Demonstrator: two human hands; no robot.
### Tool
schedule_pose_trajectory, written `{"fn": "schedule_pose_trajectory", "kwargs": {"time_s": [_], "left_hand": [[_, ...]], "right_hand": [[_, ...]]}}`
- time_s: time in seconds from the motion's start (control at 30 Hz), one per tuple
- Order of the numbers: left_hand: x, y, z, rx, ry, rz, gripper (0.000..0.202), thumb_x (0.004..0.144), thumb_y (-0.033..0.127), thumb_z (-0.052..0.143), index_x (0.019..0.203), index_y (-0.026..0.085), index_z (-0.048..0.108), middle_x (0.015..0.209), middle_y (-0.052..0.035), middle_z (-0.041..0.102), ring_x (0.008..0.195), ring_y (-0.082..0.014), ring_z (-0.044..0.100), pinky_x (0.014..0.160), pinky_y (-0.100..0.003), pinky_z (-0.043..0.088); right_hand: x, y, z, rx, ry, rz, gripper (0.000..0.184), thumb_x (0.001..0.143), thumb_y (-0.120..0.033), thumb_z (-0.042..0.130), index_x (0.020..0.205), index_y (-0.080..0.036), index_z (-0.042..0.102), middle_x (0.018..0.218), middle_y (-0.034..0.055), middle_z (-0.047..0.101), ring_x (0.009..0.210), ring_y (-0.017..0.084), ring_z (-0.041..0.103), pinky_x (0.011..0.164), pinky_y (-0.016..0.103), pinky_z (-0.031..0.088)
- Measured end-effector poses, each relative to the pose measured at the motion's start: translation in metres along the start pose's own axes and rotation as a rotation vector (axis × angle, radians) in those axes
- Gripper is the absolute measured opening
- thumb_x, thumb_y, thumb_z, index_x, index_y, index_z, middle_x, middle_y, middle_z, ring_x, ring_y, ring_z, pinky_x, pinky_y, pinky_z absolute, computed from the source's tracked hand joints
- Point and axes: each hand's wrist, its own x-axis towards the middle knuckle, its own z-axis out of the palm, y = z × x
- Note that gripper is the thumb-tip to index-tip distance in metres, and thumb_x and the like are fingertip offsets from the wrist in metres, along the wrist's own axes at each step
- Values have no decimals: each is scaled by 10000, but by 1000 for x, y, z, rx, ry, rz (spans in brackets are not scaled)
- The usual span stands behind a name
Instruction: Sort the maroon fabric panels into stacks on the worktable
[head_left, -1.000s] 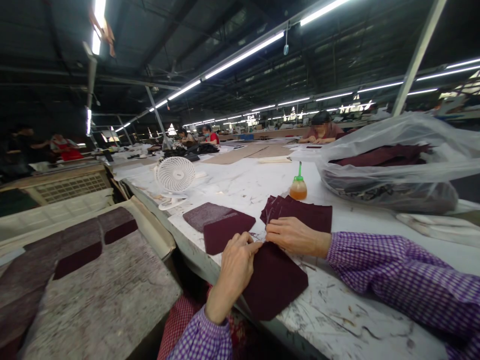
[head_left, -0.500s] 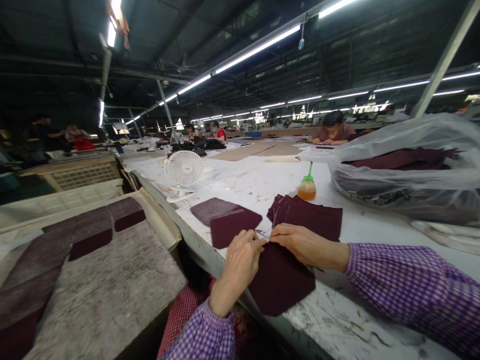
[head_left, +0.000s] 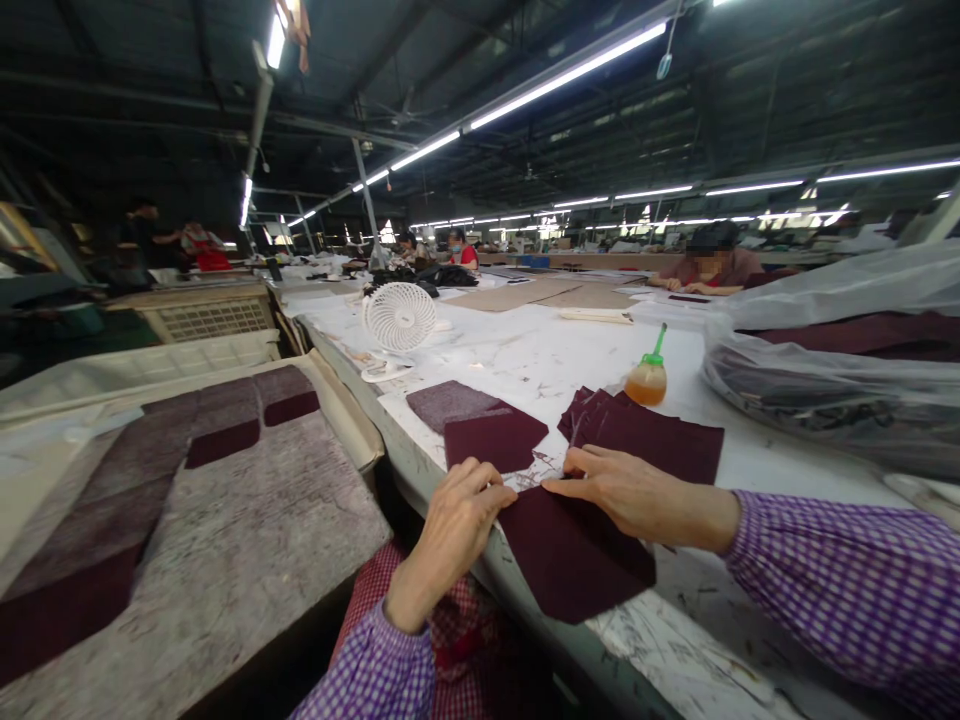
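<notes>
A dark maroon fabric piece (head_left: 574,555) lies at the near edge of the white worktable (head_left: 540,365). My left hand (head_left: 457,520) is curled at the piece's left corner, its fingers pinched on the fabric edge. My right hand (head_left: 637,495) rests on the top edge of the same piece, fingers pressed down and the forefinger pointing left. Behind my right hand lies a fanned stack of maroon pieces (head_left: 645,430). Two more pieces (head_left: 480,425), one greyish, one maroon, lie to the left of that stack.
An orange glue bottle with a green nozzle (head_left: 647,380) and a small white fan (head_left: 397,320) stand farther back. A clear plastic bag of fabric (head_left: 832,370) fills the right. A side table with fabric pieces (head_left: 187,500) is at the left. Other people work at distant tables.
The view has swung left and tilted up a little. My hands stay on the maroon piece; the left has slid slightly apart from the right along its edge.
</notes>
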Motion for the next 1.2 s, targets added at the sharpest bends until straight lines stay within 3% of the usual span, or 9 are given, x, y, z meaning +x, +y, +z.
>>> {"fn": "schedule_pose_trajectory", "kwargs": {"time_s": [0.3, 0.43, 0.57, 0.7, 0.8, 0.87, 0.97, 1.07, 1.2], "left_hand": [[-3, 0, -3, -167, 27, -132, 186, 911, 228, 469, 828, 169, 624, 823, -40, 578, 806, -169, 496, 739, -298, 417], [-4, 0, -7, -195, 3, -102, 216, 918, 215, 449, 801, 169, 624, 830, -44, 584, 827, -170, 502, 763, -296, 415], [-9, -4, -12, -297, -10, -83, 231, 921, 235, 445, 810, 171, 637, 852, -49, 601, 838, -167, 526, 768, -291, 424], [-17, -16, -17, -454, 101, -224, 191, 897, 251, 494, 783, 166, 622, 816, -34, 618, 788, -152, 568, 740, -268, 445], [-16, -24, -18, -393, 223, -290, 132, 879, 226, 512, 860, 170, 629, 865, -37, 634, 837, -158, 579, 785, -280, 446], [-10, -26, -17, -314, 220, -271, 121, 863, 203, 529, 924, 174, 630, 924, -44, 637, 904, -170, 568, 840, -304, 436], [5, -24, -11, -191, 116, -217, 137, 836, 184, 557, 955, 181, 625, 948, -48, 624, 943, -190, 540, 865, -340, 429], [20, -21, -2, -70, 8, -186, 118, 816, 203, 583, 925, 189, 625, 933, -42, 608, 931, -205, 522, 845, -353, 433], [32, -18, 6, 99, -80, -181, 103, 830, 248, 575, 899, 194, 627, 916, -35, 602, 906, -206, 517, 823, -343, 428]], "right_hand": [[22, -21, -25, -190, -103, -37, 581, 802, -79, 446, 1330, -322, 466, 888, 108, 593, 631, 169, 543, 583, 282, 389], [25, -20, -26, -215, -130, -52, 610, 791, -74, 469, 1341, -338, 445, 903, 105, 606, 611, 156, 548, 547, 261, 350], [28, -28, -22, -262, -63, -87, 599, 826, -65, 432, 1348, -357, 424, 865, 94, 609, 539, 124, 514, 493, 238, 286], [27, -33, -16, -293, 34, -83, 609, 864, -82, 418, 1376, -402, 344, 888, 82, 594, 552, 131, 529, 487, 242, 273], [27, -22, -15, -177, 35, -5, 511, 876, -176, 486, 1346, -351, 391, 947, 74, 588, 644, 157, 569, 521, 246, 328], [28, -10, -13, -23, -2, 57, 397, 862, -260, 545, 1254, -260, 481, 966, 72, 590, 761, 184, 585, 595, 261, 388], [31, 4, -7, 241, -78, 118, 262, 819, -294, 604, 1052, -187, 548, 845, 30, 591, 782, 175, 564, 686, 275, 425], [33, 5, -3, 356, -28, 67, 175, 772, -225, 632, 918, -172, 552, 883, 38, 565, 803, 167, 535, 741, 287, 428], [29, 8, -19, 467, -24, 4, 124, 799, -197, 574, 915, -163, 547, 869, 39, 570, 790, 161, 529, 730, 280, 417]]}}
